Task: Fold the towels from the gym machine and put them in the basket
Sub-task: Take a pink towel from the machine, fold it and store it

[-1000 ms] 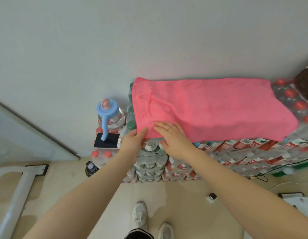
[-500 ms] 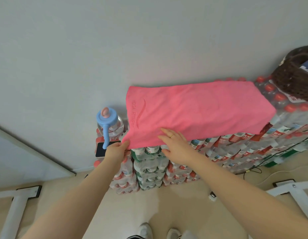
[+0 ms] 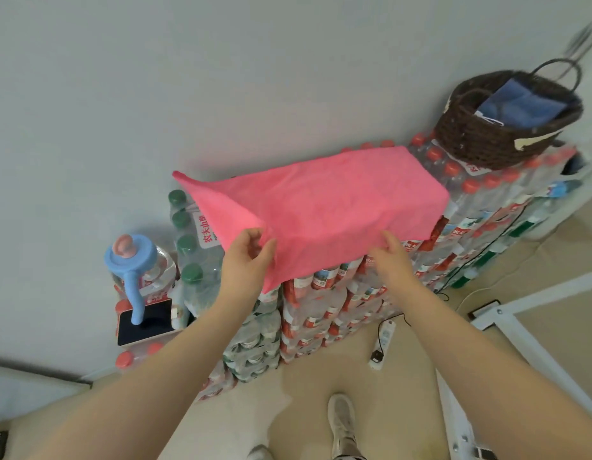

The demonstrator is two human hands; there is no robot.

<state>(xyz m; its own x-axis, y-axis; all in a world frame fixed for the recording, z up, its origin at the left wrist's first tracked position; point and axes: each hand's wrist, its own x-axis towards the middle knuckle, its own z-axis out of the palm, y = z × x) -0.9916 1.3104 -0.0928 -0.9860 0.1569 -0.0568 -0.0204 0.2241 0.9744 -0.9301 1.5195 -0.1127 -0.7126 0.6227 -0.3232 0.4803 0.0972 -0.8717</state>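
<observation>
Left hand pinches towel; right hand seemingly underneath.

The towel is plain bright pink. The basket is dark brown woven wicker, holding a blue cloth. The bottle packs show red caps and red-and-white labels, others green caps. The wall is pale grey, the floor beige.

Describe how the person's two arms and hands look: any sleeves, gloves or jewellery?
Both forearms are bare, with no sleeves, gloves or watch in view. The left hand and the right hand show bare fingers. No ring can be made out on either hand in this picture.
</observation>
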